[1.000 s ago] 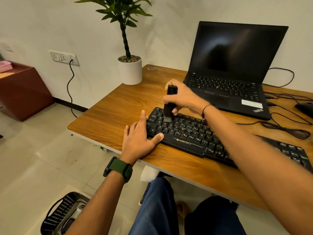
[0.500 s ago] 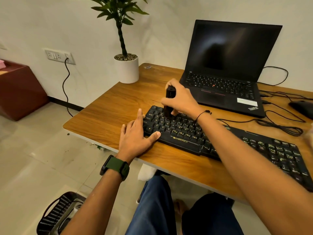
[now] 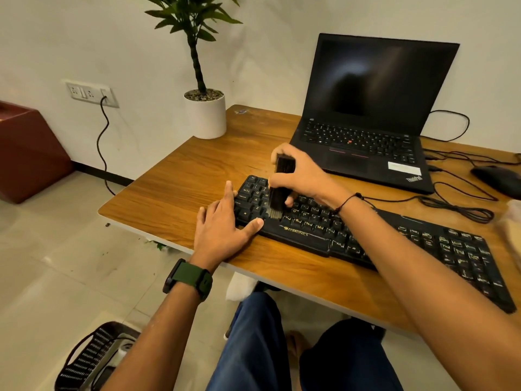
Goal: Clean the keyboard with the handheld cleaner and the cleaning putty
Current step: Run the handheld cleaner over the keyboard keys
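A black keyboard (image 3: pixel 394 238) lies slantwise on the wooden desk (image 3: pixel 180 190). My right hand (image 3: pixel 304 176) grips a black handheld cleaner (image 3: pixel 280 190) upright, its pale bristles touching the keys near the keyboard's left end. My left hand (image 3: pixel 222 230) rests flat on the desk at the keyboard's left edge, fingers straight, thumb lying on the front rim. No cleaning putty can be made out for certain; a blurred pale object (image 3: pixel 511 230) sits at the right frame edge.
An open black laptop (image 3: pixel 375 108) stands behind the keyboard. A white potted plant (image 3: pixel 205 115) occupies the desk's far left corner. Black cables (image 3: pixel 456 206) and a mouse (image 3: pixel 496 179) lie at the right. A dark basket (image 3: pixel 90 359) sits on the floor.
The cleaner's bristles have moved down the keys toward the keyboard's front rows, after sitting further back half a second ago. My left hand has stayed at the keyboard's left edge.
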